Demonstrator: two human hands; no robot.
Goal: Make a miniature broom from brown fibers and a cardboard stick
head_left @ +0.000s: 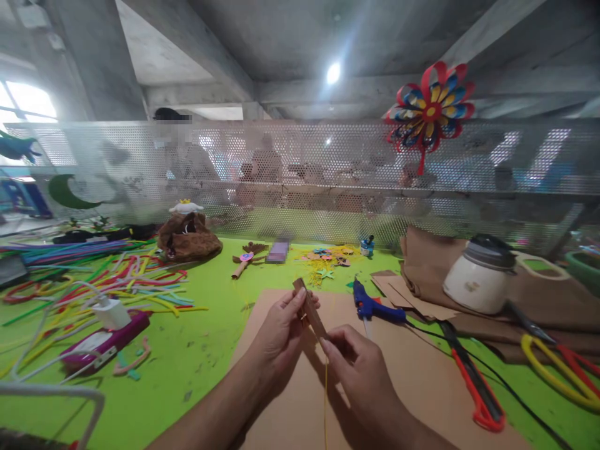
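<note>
A narrow brown strip (311, 311), looking like cardboard or paper, slants between my two hands above the table. Its upper end is pinched by my left hand (280, 330), thumb on the near face. My right hand (356, 361) grips the lower end between thumb and fingers. A thin yellow string (325, 400) hangs down from near the right fingertips; where it meets the strip is hidden. Below both hands lies a large tan cardboard sheet (276, 412). Just right of them, a blue glue gun (375, 306) rests on its side.
At right lie a red-handled utility knife (471, 375), yellow-and-red scissors (557, 362), folded brown paper (426, 262) and a white kettle (480, 278). At left are a purple power strip (107, 344) and colourful fuzzy stems (140, 269). A perforated screen (300, 162) stands behind.
</note>
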